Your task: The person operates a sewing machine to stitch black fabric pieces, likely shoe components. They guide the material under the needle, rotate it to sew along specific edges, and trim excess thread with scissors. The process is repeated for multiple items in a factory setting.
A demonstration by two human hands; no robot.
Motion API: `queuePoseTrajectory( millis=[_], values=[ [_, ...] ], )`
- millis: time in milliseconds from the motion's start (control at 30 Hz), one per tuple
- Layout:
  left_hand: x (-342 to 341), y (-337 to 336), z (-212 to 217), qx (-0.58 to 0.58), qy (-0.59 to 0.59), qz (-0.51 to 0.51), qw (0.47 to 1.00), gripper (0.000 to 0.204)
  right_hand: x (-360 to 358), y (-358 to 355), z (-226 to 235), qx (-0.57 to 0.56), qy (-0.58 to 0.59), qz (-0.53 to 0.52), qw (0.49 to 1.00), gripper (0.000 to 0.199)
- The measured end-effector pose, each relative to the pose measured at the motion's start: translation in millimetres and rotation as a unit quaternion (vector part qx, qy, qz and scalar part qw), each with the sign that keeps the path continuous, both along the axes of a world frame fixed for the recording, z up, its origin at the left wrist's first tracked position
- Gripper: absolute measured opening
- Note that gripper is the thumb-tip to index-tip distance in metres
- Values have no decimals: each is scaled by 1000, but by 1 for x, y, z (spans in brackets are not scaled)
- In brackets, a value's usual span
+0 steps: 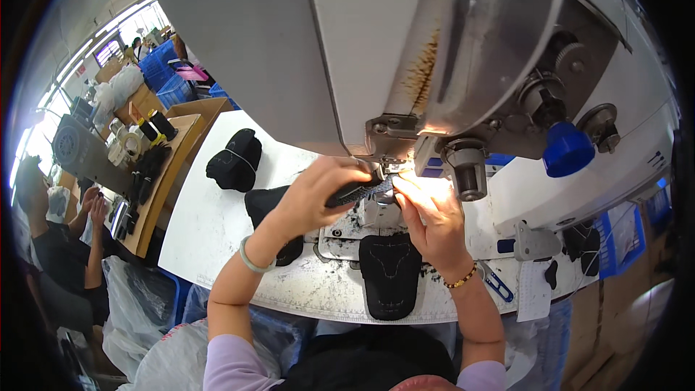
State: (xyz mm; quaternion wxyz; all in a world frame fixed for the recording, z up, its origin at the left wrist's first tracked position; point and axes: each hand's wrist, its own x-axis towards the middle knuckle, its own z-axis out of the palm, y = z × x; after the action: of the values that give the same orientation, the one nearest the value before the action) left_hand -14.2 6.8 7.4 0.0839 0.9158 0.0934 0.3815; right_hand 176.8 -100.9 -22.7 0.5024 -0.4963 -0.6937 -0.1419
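Observation:
A black fabric piece with a grey textured side (355,192) lies under the needle area of a large white sewing machine (253,36). My left hand (318,192), with a pale bangle on its wrist, is closed around the left part of this piece. From the right, my right hand (434,221) pinches its edge close to the lit needle area. The fingertips partly hide the stitching spot. Nearer to me, a black padded piece with light stitched lines (389,275) rests at the table's front edge. More black fabric (264,206) lies beneath my left forearm.
A tied black bundle (234,159) sits on the white table (195,232), which is strewn with dark lint. Small blue-handled snips (499,286) and a paper sheet (534,289) lie at right. A blue crate (622,239) stands beyond. Another person (65,246) works at far left.

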Motion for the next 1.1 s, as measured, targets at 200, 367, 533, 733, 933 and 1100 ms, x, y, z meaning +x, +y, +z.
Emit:
queuePoseTrajectory(
  millis=[200, 367, 533, 733, 933, 1100],
  values=[
    [-3, 15, -2, 12, -22, -107, 994, 48, 8, 0, 2, -29, 10, 43, 999, 13],
    [-2, -13, 5, 115, 10, -73, 991, 48, 10, 5, -12, 71, -38, 0, 997, 26],
    [-2, -20, 8, 100, 14, -54, 993, 45, -4, -5, -14, 154, -134, 17, 979, 39],
    [9, -47, 1, 118, 6, 42, 992, 56, -6, -15, -6, 128, -138, 62, 980, 30],
    [17, -52, -6, 143, -9, 82, 986, 48, 2, -15, -7, 130, -117, 84, 981, 28],
    [22, -46, -16, 157, -60, 87, 982, 45, 2, -15, -5, 111, -126, 76, 983, 26]
  ],
)
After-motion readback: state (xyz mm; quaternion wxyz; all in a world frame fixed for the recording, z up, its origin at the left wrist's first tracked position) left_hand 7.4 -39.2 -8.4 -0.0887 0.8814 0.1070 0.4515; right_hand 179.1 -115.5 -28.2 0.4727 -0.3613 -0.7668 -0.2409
